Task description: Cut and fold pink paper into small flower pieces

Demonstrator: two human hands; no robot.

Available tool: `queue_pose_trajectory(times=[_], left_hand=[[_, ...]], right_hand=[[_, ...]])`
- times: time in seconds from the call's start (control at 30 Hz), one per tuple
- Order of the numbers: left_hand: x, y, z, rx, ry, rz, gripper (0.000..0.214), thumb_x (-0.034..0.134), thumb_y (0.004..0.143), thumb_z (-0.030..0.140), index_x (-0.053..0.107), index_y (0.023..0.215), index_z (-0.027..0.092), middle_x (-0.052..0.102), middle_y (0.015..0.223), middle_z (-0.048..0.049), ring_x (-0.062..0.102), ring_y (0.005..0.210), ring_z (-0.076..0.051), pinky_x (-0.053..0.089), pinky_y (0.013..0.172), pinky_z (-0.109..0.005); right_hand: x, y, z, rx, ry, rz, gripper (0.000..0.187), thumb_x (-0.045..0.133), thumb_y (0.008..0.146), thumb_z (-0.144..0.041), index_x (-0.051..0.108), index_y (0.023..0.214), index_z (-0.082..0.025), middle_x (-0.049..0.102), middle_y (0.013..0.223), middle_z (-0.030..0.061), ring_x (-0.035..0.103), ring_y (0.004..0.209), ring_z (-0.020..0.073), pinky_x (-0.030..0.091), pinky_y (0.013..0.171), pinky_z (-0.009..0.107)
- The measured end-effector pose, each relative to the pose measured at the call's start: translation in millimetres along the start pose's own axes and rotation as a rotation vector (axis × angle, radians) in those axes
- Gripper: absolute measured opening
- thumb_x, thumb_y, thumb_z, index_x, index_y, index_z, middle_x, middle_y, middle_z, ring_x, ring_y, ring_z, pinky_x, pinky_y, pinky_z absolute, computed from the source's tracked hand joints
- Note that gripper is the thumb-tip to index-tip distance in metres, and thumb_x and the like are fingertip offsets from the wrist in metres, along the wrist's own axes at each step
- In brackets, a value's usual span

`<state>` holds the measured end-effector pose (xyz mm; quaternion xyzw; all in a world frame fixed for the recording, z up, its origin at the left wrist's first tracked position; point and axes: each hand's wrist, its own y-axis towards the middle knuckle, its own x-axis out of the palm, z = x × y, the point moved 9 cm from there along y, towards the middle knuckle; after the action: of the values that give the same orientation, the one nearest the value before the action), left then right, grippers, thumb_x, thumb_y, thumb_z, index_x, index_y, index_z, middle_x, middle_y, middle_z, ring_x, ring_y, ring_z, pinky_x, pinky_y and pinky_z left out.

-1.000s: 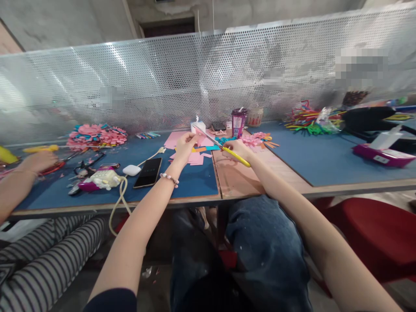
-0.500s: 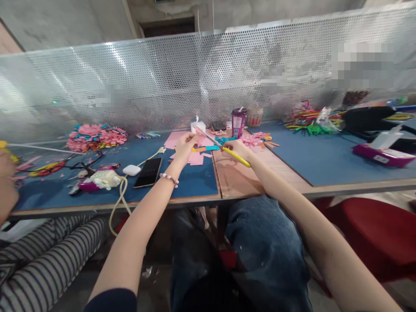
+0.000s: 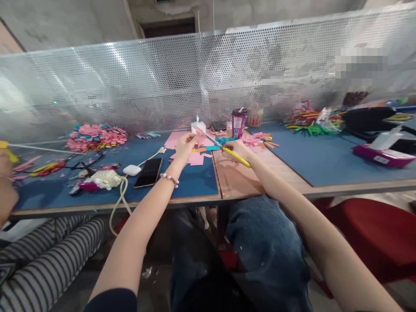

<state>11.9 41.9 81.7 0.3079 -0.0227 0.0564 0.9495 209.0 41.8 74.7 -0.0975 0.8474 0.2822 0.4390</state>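
Yellow-handled scissors [image 3: 236, 157] sit in the right hand [image 3: 241, 149], above the strip of bare wood where two blue mats leave a gap on the surface [image 3: 185, 186]. The right fingers are wrapped around the handles, partly hidden, and the blades slant up and away toward the left hand [image 3: 186, 146]. There the fingers are pinched together on a small piece of pink paper [image 3: 201, 139], right beside the blades — whether the blades bite into it is too small to tell.

Beneath and just behind the left hand, a pink sheet [image 3: 172, 138] lies flat, with loose pink pieces [image 3: 196, 159] nearer the front edge and a blue strip [image 3: 212, 147] close by. Behind the hands stand a white container [image 3: 199, 125] and a purple cup [image 3: 239, 123] with a dark lid. Just beyond the right hand lie curled pink cuttings [image 3: 254, 139].

A dark-screened phone [image 3: 148, 172] rests beside the left forearm, next to a white case [image 3: 131, 170] and a pale cable [image 3: 122, 190] that droops over the front edge. Farther to the left is a heap of pink and blue paper pieces [image 3: 94, 136] — and, at the picture's edge, a co-worker's hand [image 3: 6, 167] near something yellow. Off to the right, a purple tissue pack [image 3: 383, 155] lies near a bundle of coloured strips [image 3: 312, 119].
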Motion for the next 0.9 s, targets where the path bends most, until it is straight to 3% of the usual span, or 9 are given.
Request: queue_pose_trajectory(times=[0.43, 0.67, 0.9], left_hand=[[-1.0, 0.5, -3.5, -0.024, -0.016, -0.001, 0.016, 0.069, 0.079, 0.031, 0.063, 0.074, 0.018, 0.058, 0.068, 0.0, 0.056, 0.06, -0.009, 0.054, 0.065, -0.025], [0.8, 3.4, -8.2, 0.012, -0.038, -0.07, 0.016, 0.067, 0.08, 0.034, 0.065, 0.078, 0.019, 0.059, 0.077, -0.0011, 0.054, 0.059, -0.008, 0.056, 0.065, -0.027], [-1.0, 4.2, -11.3, -0.013, -0.028, -0.059, 0.016, 0.066, 0.08, 0.034, 0.064, 0.078, 0.019, 0.06, 0.079, -0.0015, 0.061, 0.066, -0.01, 0.056, 0.063, -0.026]], right_hand=[[0.8, -1.8, -1.7, -0.021, -0.065, -0.008, 0.027, 0.054, 0.076, -0.025, 0.07, 0.083, -0.005, 0.068, 0.076, 0.0082, 0.057, 0.071, 0.0171, 0.038, 0.062, 0.024], [1.4, -1.6, -1.8, -0.013, -0.084, -0.012, 0.027, 0.054, 0.077, -0.024, 0.07, 0.083, -0.003, 0.069, 0.078, 0.0084, 0.058, 0.073, 0.017, 0.038, 0.064, 0.024], [2.5, -2.3, -2.7, -0.016, -0.081, -0.032, 0.027, 0.052, 0.077, -0.022, 0.069, 0.083, -0.003, 0.069, 0.079, 0.0079, 0.059, 0.075, 0.0165, 0.039, 0.067, 0.024]])
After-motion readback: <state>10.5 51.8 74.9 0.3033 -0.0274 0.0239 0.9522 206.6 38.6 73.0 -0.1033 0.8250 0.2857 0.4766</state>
